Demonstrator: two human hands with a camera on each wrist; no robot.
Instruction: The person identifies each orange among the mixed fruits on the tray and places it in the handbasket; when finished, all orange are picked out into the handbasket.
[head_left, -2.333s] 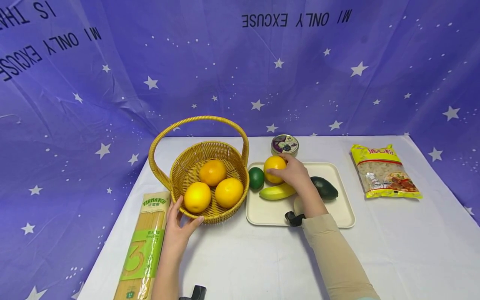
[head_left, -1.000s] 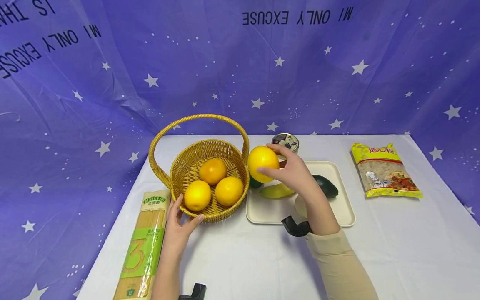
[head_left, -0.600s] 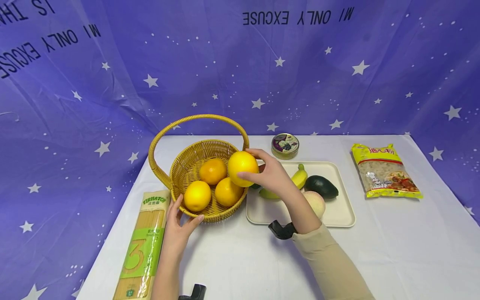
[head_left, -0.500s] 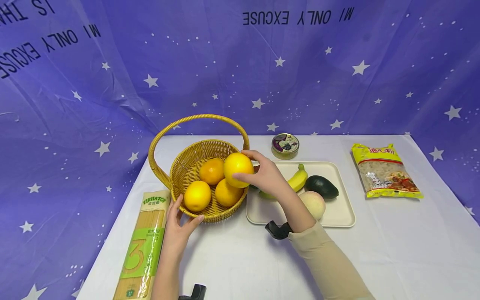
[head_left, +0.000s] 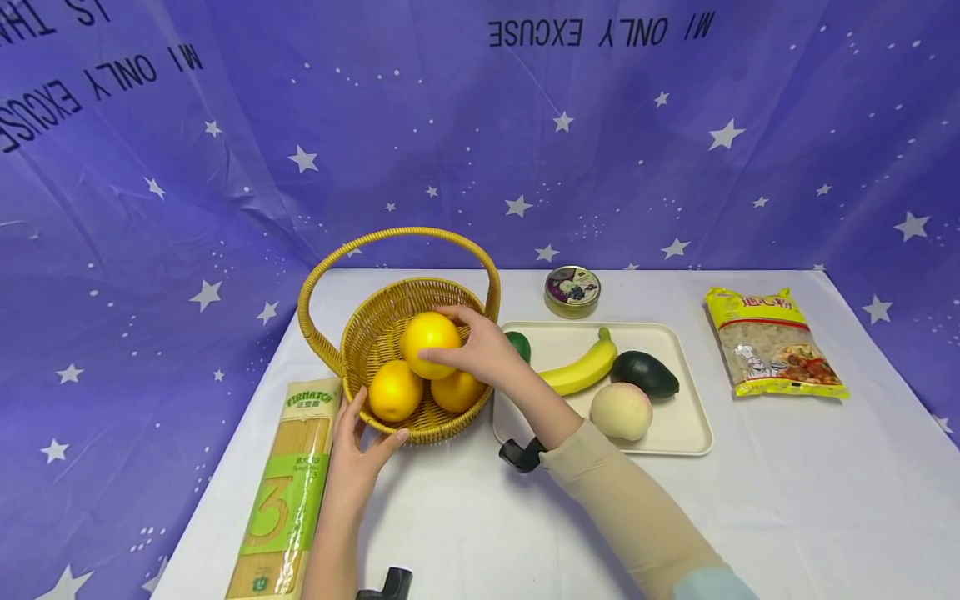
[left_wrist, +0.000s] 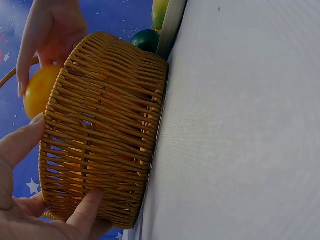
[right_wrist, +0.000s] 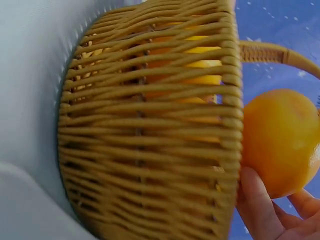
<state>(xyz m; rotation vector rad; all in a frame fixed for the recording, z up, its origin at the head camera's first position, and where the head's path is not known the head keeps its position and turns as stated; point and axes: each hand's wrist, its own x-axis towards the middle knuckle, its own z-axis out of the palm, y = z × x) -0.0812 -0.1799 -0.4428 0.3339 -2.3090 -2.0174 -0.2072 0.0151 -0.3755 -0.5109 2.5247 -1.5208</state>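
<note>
My right hand (head_left: 483,346) grips an orange (head_left: 430,343) over the wicker basket (head_left: 375,304), thumb on the near side and fingers behind it. In the right wrist view the held orange (right_wrist: 282,142) sits just above the basket's rim. Below it in the basket lie an orange (head_left: 395,392) at the left and another orange (head_left: 457,392) at the right, partly covered. My left hand (head_left: 360,450) holds the basket at its front left. In the left wrist view its thumb meets the rim and its fingers (left_wrist: 87,212) lie against the woven wall.
A cream tray (head_left: 678,425) right of the basket bears a banana (head_left: 581,371), a peach (head_left: 621,412), an avocado (head_left: 645,374) and a green fruit (head_left: 519,345). Nearby are a round tin (head_left: 572,292), a spaghetti pack (head_left: 288,492) and a yellow pasta bag (head_left: 776,343).
My right hand has lifted the orange off the tray and carried it left to above the basket. The orange at the back of the basket is now hidden. My left hand stays put.
</note>
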